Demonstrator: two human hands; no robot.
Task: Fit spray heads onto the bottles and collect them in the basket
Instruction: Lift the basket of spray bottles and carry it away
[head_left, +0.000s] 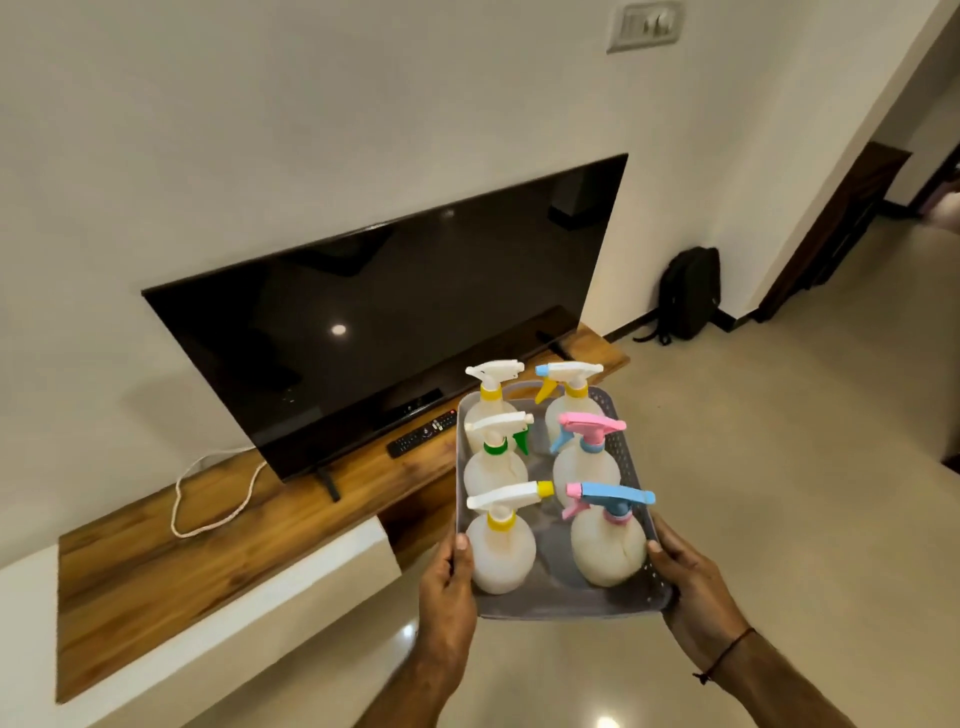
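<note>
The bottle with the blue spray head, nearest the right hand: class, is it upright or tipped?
Upright. The bottle with the blue spray head stands on its base inside the basket, head on top.

White bottles (501, 553) are wearing white, pink and blue spray heads (597, 426); the perforated basket (566, 605) is showing grey against the wood-grain shelf (156, 561).
</note>
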